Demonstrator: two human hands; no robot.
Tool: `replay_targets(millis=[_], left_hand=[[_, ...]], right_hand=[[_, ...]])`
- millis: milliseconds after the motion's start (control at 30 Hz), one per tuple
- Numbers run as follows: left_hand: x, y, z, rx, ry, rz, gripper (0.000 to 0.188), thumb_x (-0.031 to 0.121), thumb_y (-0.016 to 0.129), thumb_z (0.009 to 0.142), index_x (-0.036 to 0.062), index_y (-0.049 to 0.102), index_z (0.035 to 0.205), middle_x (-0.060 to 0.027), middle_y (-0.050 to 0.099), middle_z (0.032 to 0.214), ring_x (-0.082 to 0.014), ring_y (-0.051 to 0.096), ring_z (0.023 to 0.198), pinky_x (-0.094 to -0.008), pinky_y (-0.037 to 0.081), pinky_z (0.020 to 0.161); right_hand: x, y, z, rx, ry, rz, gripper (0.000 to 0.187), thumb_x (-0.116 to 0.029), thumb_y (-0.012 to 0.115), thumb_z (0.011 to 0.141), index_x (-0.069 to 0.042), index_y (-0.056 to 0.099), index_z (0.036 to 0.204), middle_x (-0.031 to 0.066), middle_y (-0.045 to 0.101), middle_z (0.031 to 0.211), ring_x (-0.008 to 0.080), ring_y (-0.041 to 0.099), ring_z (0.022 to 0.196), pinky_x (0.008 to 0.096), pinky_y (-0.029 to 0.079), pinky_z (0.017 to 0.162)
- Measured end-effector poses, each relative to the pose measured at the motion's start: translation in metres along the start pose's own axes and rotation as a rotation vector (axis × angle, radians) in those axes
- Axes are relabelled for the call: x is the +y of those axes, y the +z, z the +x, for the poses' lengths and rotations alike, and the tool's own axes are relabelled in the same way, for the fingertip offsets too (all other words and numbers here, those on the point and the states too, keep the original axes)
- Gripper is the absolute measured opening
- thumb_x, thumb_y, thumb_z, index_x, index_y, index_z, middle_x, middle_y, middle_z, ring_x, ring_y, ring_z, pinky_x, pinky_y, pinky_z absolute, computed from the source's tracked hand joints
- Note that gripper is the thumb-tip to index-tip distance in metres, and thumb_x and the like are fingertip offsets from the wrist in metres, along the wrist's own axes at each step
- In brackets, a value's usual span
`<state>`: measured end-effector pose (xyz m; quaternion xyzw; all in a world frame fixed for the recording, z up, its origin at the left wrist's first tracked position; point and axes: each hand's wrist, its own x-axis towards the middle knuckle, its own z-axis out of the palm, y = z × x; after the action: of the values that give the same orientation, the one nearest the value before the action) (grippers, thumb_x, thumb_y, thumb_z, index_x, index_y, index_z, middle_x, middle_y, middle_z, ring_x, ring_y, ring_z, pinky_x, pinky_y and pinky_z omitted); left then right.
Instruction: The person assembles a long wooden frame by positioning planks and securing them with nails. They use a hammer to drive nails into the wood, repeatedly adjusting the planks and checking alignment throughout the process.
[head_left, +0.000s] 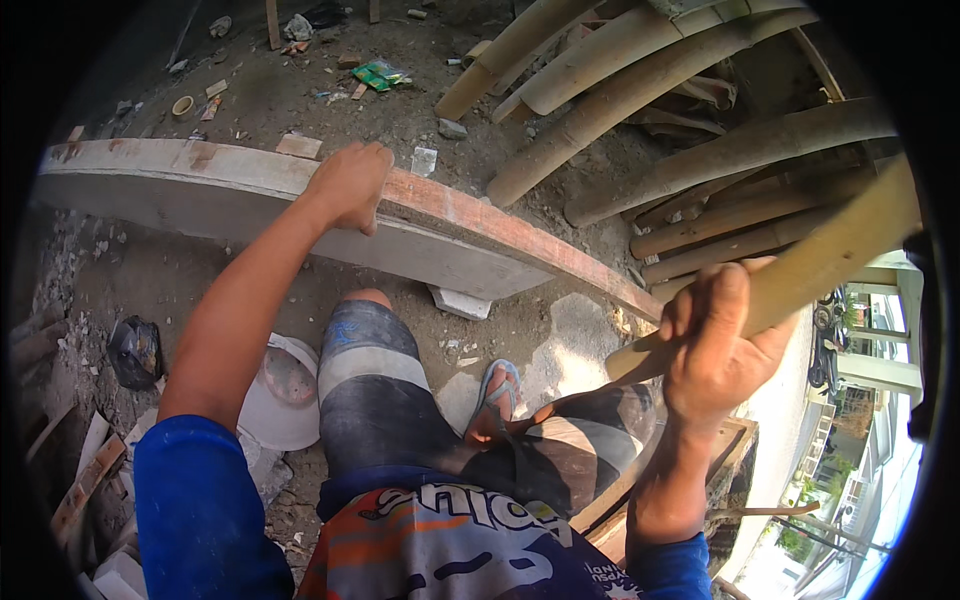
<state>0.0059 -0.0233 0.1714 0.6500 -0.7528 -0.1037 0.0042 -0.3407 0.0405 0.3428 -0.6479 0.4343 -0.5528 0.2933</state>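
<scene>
My left hand (352, 188) is closed over the top edge of a long wooden plank (510, 232), which runs across in front of me. Its top is reddish on the right and paler on the left; a grey-white face (440, 262) shows below the edge. On the right, my right hand (722, 345) wraps round a yellowish bamboo pole (835, 245). The pole slants from its near end, above my knee, up to the far right, where its outer part is slightly blurred. A white block (460, 302) lies under the plank.
Several thick bamboo poles (640, 100) stand at the upper right beyond the plank. A white basin (305, 425) sits left of my leg, near a black plastic bag (135, 352). Scrap wood (90, 490) lies at lower left, and a green wrapper (378, 76) among rubble ahead.
</scene>
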Motion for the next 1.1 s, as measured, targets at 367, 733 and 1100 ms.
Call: replay_targets(millis=[367,733,1100], left_hand=[[0.002,0.0,-0.006,0.028,-0.007,-0.03,0.074,0.016,0.097,0.051,0.0,0.06,0.113,-0.0182,0.064,0.12,-0.0391,0.06,0.12,-0.047,0.052,0.102],[0.006,0.002,-0.009,0.115,0.02,-0.08,0.084,0.034,0.102,0.051,-0.0001,0.063,0.116,-0.017,0.065,0.121,-0.04,0.06,0.122,-0.0481,0.049,0.106],[0.006,0.0,0.005,0.044,0.046,-0.124,0.078,0.038,0.099,0.057,-0.0019,0.061,0.113,-0.0192,0.065,0.117,-0.0447,0.06,0.117,-0.0514,0.046,0.1]], right_hand=[[0.126,0.043,-0.112,-0.709,0.3,-0.473,0.029,-0.015,0.067,0.093,0.002,0.058,0.115,0.0282,0.067,0.09,0.0437,0.066,0.08,0.0493,0.053,0.07],[0.006,-0.118,-0.074,-0.16,0.532,-0.46,0.025,-0.016,0.072,0.099,0.0,0.06,0.115,-0.0009,0.059,0.079,0.0085,0.051,0.065,0.0272,0.046,0.06],[0.163,-0.255,-0.236,-0.039,0.735,-0.881,0.026,-0.022,0.074,0.097,0.003,0.068,0.1,0.0178,0.067,0.076,0.0238,0.066,0.068,0.0414,0.053,0.065]])
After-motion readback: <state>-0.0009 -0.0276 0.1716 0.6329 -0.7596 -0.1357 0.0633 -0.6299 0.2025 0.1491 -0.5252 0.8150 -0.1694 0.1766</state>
